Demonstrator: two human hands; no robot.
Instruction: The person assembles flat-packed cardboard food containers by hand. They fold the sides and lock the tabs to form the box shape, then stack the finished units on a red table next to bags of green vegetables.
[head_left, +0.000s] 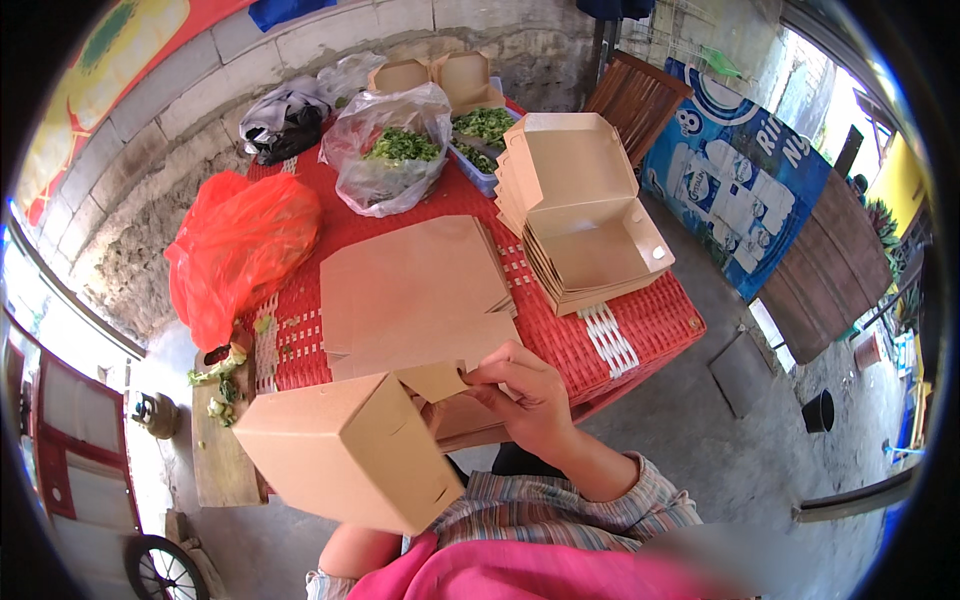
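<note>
A brown cardboard food box (330, 440), partly folded, is tilted over my lap at the table's near edge. My right hand (525, 395) pinches a flap (435, 381) at its upper right corner between thumb and fingers. Slits show in the side panel facing me. My left forearm (360, 550) runs up behind the box, which hides the left hand and its fingers almost wholly. Just beyond, a stack of flat brown cardboard blanks (415, 290) lies on the red woven table (650, 340). To the right stands a nested stack of folded open boxes (590, 240).
A red plastic bag (240, 250) sits at the left, above a wooden board (225, 470) with vegetable scraps (222, 408). Farther back are a clear bag of chopped greens (400, 145), a blue tray of greens (480, 180) and a dark bag (285, 120). A wooden chair (635, 100) stands behind.
</note>
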